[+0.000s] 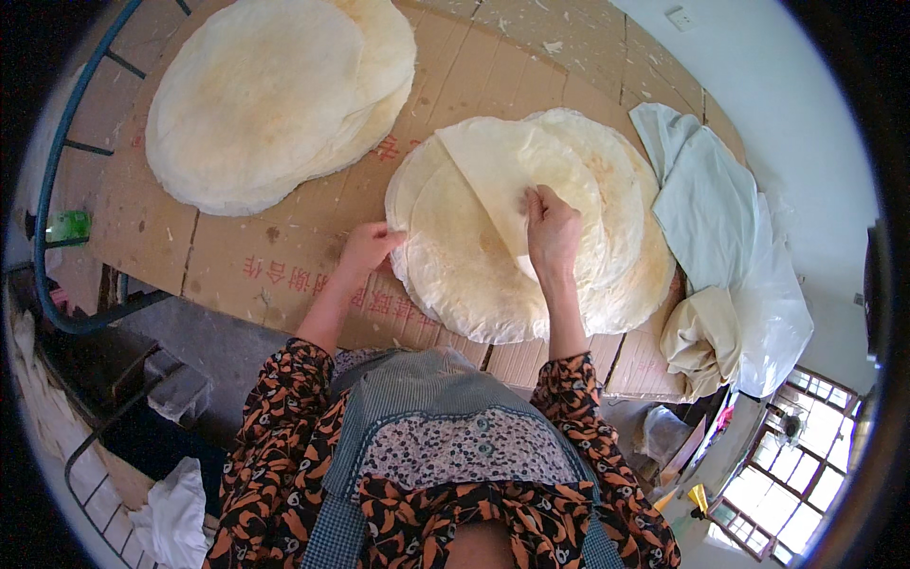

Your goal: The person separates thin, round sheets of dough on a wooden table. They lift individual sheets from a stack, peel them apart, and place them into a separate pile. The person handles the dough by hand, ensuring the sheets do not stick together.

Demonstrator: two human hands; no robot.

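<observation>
A pile of large, thin round flatbreads lies on cardboard in front of me, its sheets overlapping unevenly. My right hand pinches the folded-over part of a thin sheet near the middle of the pile; a straight fold edge runs from the upper left down towards my wrist. At the pile's left rim, my left hand has its thumb and fingers closed on the edge of the sheets. A second pile of round flatbreads lies at the upper left, apart from the first, with neither hand on it.
Cardboard with red printing covers the work surface. Pale green cloth, a beige cloth and clear plastic lie at the right by the wall. A dark metal rail curves along the left edge.
</observation>
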